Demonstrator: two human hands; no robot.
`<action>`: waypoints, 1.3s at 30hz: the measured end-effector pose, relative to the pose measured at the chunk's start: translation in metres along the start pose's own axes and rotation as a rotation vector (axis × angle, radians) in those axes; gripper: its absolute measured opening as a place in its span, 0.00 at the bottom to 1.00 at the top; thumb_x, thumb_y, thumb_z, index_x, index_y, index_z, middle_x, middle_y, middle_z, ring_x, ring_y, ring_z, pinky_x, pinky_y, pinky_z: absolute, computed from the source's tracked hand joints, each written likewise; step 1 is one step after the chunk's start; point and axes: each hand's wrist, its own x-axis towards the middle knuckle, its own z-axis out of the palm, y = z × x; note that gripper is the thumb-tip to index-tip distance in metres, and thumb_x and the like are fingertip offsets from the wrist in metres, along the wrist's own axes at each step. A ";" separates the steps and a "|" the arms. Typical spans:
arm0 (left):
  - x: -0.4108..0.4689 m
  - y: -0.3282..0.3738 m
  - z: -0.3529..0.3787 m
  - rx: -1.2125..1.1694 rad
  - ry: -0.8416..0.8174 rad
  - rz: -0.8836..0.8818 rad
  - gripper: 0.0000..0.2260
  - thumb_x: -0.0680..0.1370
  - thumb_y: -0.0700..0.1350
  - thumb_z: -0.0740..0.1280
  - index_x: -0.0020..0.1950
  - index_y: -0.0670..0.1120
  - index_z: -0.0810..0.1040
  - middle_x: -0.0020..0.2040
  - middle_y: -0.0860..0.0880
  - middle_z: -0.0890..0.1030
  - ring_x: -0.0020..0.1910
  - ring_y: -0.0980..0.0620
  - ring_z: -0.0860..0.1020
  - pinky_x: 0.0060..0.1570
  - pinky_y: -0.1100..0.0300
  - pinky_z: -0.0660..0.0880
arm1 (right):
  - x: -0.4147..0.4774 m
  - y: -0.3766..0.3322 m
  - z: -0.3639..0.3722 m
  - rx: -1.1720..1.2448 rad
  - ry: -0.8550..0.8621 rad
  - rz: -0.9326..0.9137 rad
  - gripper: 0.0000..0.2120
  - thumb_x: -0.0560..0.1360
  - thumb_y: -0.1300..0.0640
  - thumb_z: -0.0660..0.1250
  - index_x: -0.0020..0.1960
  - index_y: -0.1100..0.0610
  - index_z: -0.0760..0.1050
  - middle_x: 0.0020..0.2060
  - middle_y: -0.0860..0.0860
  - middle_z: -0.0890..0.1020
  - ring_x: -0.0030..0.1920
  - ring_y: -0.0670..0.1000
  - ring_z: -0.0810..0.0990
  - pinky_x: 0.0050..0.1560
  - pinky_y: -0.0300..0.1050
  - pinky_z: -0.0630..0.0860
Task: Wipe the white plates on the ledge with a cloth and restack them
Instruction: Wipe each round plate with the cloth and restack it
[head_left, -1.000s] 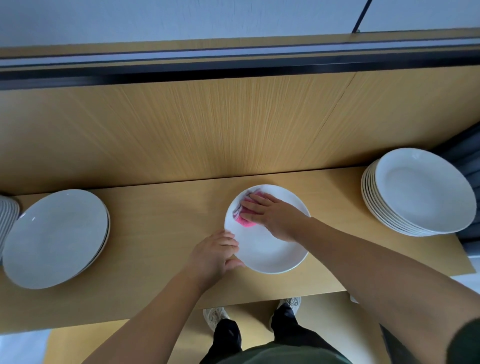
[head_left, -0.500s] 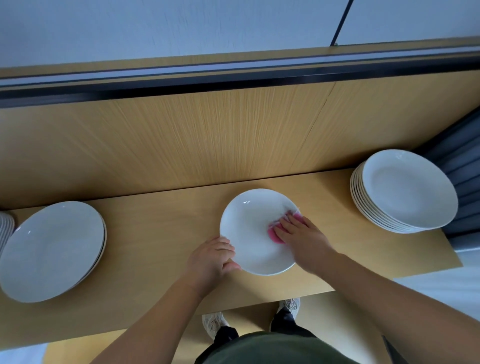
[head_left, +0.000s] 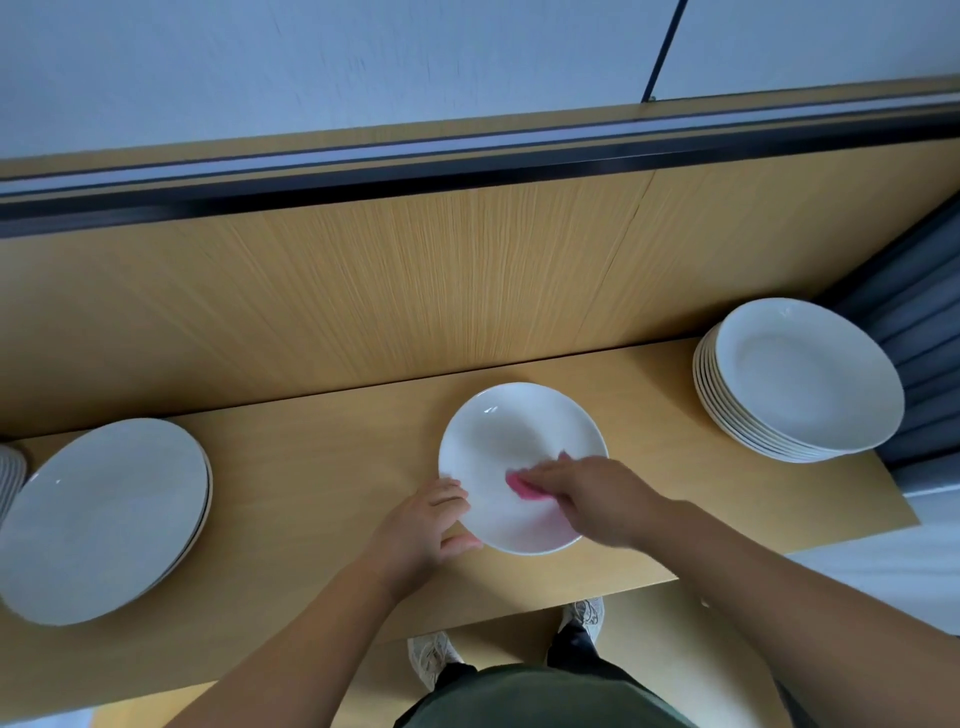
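Observation:
A single white plate (head_left: 514, 436) lies flat on the wooden ledge (head_left: 322, 478) in front of me. My left hand (head_left: 423, 525) grips its near left rim, thumb under the edge. My right hand (head_left: 592, 496) presses a pink cloth (head_left: 519, 484) onto the plate's near right part; most of the cloth is hidden under the fingers. A tall stack of white plates (head_left: 800, 379) stands at the ledge's right end. A short stack of white plates (head_left: 98, 514) sits at the left.
Wooden panelling (head_left: 415, 291) rises right behind the ledge. The edge of another plate stack (head_left: 9, 478) shows at the far left border. A grey curtain (head_left: 919, 322) hangs beside the right stack. My shoes (head_left: 431, 657) and the floor lie below the ledge's front edge.
My right hand has swept the pink cloth from the plate's far left, round its right side, to its near part. My left hand has kept its hold on the rim.

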 end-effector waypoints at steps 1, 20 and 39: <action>-0.001 0.001 -0.001 -0.001 0.023 0.012 0.26 0.73 0.64 0.59 0.46 0.43 0.84 0.51 0.49 0.83 0.58 0.55 0.72 0.56 0.63 0.73 | 0.010 -0.002 -0.006 -0.001 0.074 -0.020 0.24 0.82 0.60 0.54 0.72 0.39 0.68 0.67 0.38 0.74 0.65 0.49 0.75 0.72 0.41 0.63; 0.006 0.003 -0.013 -0.026 -0.130 -0.112 0.20 0.68 0.61 0.62 0.37 0.48 0.86 0.41 0.54 0.84 0.49 0.53 0.82 0.44 0.65 0.79 | 0.032 0.005 0.045 -0.385 -0.184 -0.201 0.40 0.76 0.37 0.25 0.79 0.52 0.55 0.78 0.57 0.55 0.77 0.64 0.48 0.76 0.58 0.45; 0.028 0.021 -0.038 0.202 -0.390 -0.204 0.25 0.74 0.66 0.60 0.63 0.51 0.78 0.63 0.57 0.77 0.67 0.56 0.68 0.65 0.64 0.58 | -0.029 0.024 0.014 -0.301 -0.108 -0.171 0.21 0.81 0.56 0.58 0.72 0.40 0.64 0.62 0.45 0.76 0.53 0.56 0.77 0.53 0.50 0.75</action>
